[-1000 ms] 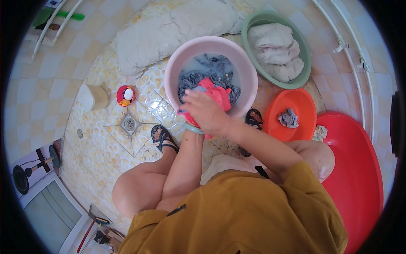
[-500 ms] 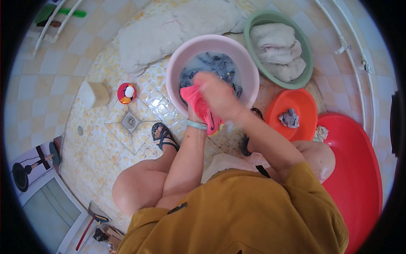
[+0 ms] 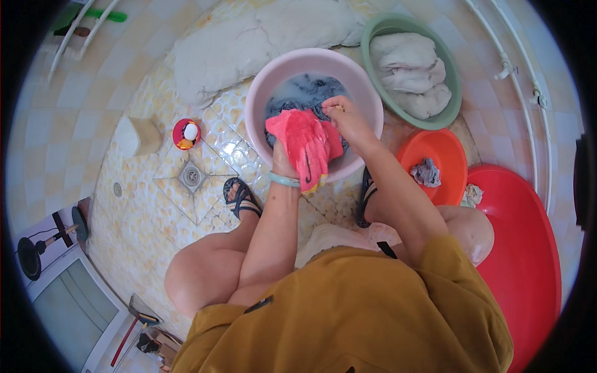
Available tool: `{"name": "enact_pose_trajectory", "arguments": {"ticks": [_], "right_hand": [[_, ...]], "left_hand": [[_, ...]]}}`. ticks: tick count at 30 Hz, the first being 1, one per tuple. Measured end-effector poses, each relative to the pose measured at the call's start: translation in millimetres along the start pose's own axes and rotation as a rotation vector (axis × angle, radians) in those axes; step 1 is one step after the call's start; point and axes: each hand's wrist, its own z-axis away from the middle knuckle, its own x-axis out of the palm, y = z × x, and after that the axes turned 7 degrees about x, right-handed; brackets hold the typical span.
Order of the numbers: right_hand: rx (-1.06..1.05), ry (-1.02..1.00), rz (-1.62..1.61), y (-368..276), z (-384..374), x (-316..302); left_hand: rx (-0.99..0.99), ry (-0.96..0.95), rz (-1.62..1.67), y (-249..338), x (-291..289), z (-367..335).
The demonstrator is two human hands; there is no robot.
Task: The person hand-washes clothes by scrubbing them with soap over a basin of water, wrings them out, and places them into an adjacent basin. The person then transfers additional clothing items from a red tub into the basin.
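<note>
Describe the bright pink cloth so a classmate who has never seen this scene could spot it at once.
Find the big pale pink tub of cloudy water in the upper middle. At its near side, the bright pink cloth covers most of the person's left hand, its lower end past the rim. Its vivid colour sets it apart from the dark clothes beyond it.

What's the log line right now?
left hand: mostly hidden by pink cloth | right hand: beside cloth, contact unclear | pale basin: dark laundry in cloudy water

Bright light glares off floor tiles [image 3: 235, 152]; fisheye bends the edges.
</note>
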Motion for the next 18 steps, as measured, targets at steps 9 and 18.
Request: {"name": "enact_pose_trajectory", "arguments": {"ticks": [9, 18], "right_hand": [[0.092, -0.209, 0.034, 29.5, 8.7, 21.1], [0.021, -0.489, -0.926, -44.9, 60.3, -19.5]], "left_hand": [[-0.009, 0.145, -0.074, -5.0, -27.4, -3.5], [0.149, 0.349, -0.228, 6.9, -53.4, -5.6]]}}
